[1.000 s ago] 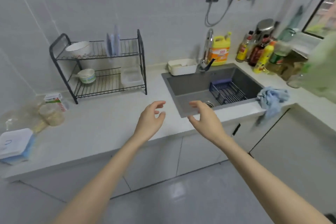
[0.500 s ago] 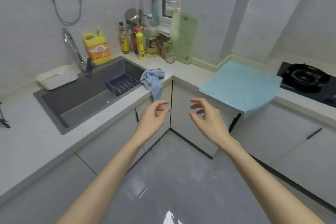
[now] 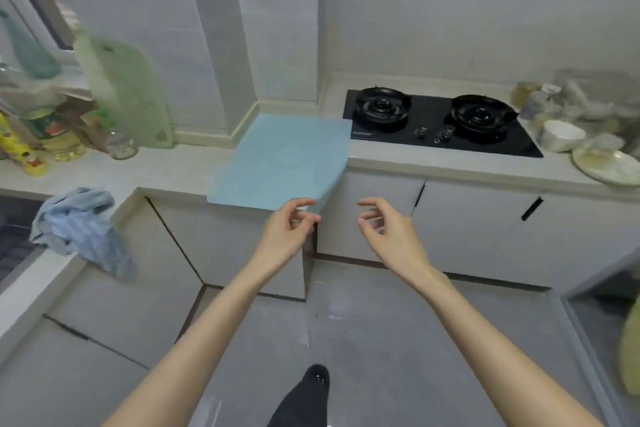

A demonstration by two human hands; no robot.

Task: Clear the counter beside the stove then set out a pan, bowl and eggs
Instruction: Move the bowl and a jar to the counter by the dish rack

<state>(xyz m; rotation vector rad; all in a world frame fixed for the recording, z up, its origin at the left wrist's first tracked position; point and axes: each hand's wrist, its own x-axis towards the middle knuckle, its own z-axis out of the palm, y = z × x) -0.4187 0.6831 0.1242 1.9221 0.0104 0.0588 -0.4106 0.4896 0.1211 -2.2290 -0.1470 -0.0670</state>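
Both hands held out toward the blue mat [image 3: 284, 159] beside the stove [image 3: 440, 125].
The left hand [image 3: 285, 230] and right hand [image 3: 388, 232] have loosely curled fingers and hold nothing. They are near the mat corner that hangs over the front edge of the counter [image 3: 381, 163], probably to lift it away. A white bowl [image 3: 559, 135] stands at the counter's right end; no pan or eggs are visible.

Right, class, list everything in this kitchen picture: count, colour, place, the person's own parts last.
stove: one, black, set in the counter
mat: one, light blue, on the counter left of the stove, corner overhanging
cutting board: one, pale green, leaning on the wall
cloth: one, blue, draped over the counter edge, far left
bottles: several, yellow and green, left corner
bowl: one, white, right of the stove
plate: one, pale, in front of the bowl
left hand: one, empty, loosely curled, near the mat's corner
right hand: one, empty, loosely curled, beside it
foot: one, black sock, on the floor
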